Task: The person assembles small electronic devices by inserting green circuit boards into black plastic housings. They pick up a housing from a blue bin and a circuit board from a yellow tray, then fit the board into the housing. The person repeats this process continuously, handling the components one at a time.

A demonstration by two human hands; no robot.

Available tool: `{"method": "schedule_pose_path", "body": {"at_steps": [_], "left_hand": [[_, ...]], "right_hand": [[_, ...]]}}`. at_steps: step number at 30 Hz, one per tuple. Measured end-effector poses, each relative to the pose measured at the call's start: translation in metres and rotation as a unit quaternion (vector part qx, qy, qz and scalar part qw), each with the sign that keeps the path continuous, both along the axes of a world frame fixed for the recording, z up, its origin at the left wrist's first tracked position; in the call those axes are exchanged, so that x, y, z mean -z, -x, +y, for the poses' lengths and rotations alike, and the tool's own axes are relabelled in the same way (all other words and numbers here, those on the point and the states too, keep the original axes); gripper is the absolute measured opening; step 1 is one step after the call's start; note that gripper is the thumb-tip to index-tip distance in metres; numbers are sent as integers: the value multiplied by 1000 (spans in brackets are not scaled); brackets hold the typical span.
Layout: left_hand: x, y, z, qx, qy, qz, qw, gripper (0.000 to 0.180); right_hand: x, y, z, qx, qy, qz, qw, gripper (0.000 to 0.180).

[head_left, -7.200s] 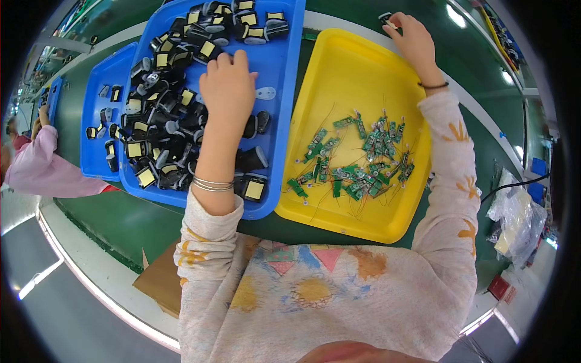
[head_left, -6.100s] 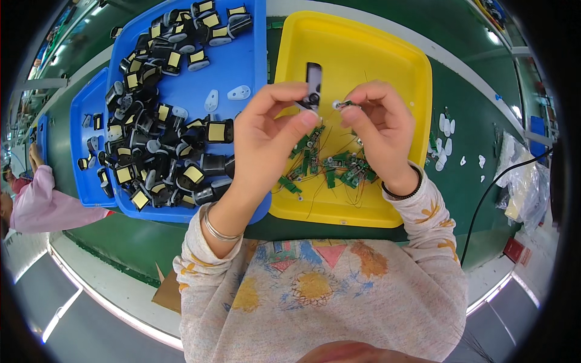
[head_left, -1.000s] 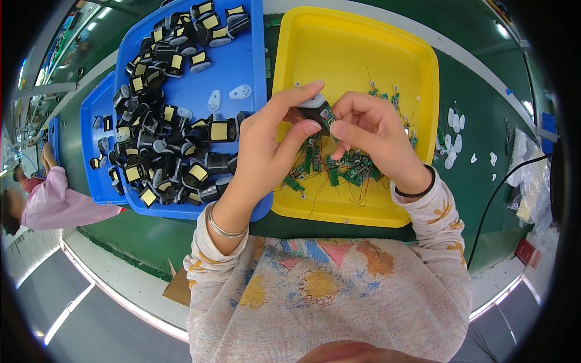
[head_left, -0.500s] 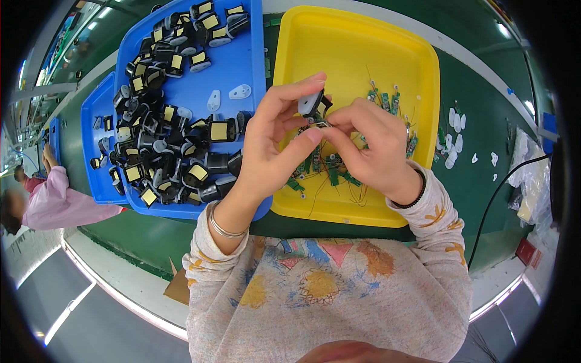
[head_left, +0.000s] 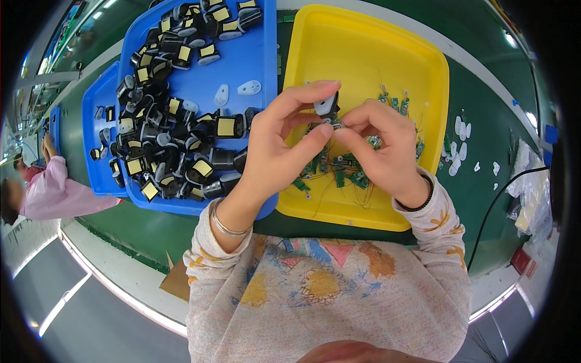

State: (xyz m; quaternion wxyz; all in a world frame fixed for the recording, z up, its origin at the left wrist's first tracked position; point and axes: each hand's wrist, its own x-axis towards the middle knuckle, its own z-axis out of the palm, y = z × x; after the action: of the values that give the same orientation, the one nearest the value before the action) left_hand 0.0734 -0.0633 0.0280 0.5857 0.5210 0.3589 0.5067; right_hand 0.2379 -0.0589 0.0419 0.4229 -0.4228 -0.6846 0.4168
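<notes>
Over the yellow tray (head_left: 333,42), my left hand (head_left: 275,145) grips a small black plastic housing with a pale grey end piece (head_left: 325,106) between its thumb and fingers. My right hand (head_left: 387,142) is closed in a pinch against the housing's lower right side, where a bit of small green circuit board shows. My fingertips hide how the two parts meet. Below my hands, several green circuit boards (head_left: 344,172) with thin wires lie in the yellow tray.
On the left, a blue tray (head_left: 236,60) holds many black housings (head_left: 226,127) with yellowish pads, plus loose grey pieces (head_left: 249,88). A smaller blue tray (head_left: 100,172) adjoins it. White pieces (head_left: 463,130), a black cable (head_left: 493,202) and plastic bags (head_left: 532,187) lie right. Another person (head_left: 60,190) sits far left.
The trays appear shifted slightly right in the picture. My right fingers have drawn closer to the housing, which is tilted a little differently in my left hand.
</notes>
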Motion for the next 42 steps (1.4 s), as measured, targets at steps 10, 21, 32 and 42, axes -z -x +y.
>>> {"method": "schedule_pose_path", "body": {"at_steps": [10, 21, 32, 42], "left_hand": [[-5, 10, 2, -14, 20, 4, 1000, 41], [23, 76, 53, -265, -199, 682, 652, 29], [22, 85, 54, -287, -142, 574, 753, 20], [-4, 20, 24, -179, -95, 149, 968, 33]], "right_hand": [[-3, 0, 12, -92, 188, 115, 971, 9], [23, -42, 185, 13, -272, -335, 902, 13], [45, -75, 227, 40, -302, -398, 865, 22], [36, 25, 55, -64, -216, -425, 877, 22]]}}
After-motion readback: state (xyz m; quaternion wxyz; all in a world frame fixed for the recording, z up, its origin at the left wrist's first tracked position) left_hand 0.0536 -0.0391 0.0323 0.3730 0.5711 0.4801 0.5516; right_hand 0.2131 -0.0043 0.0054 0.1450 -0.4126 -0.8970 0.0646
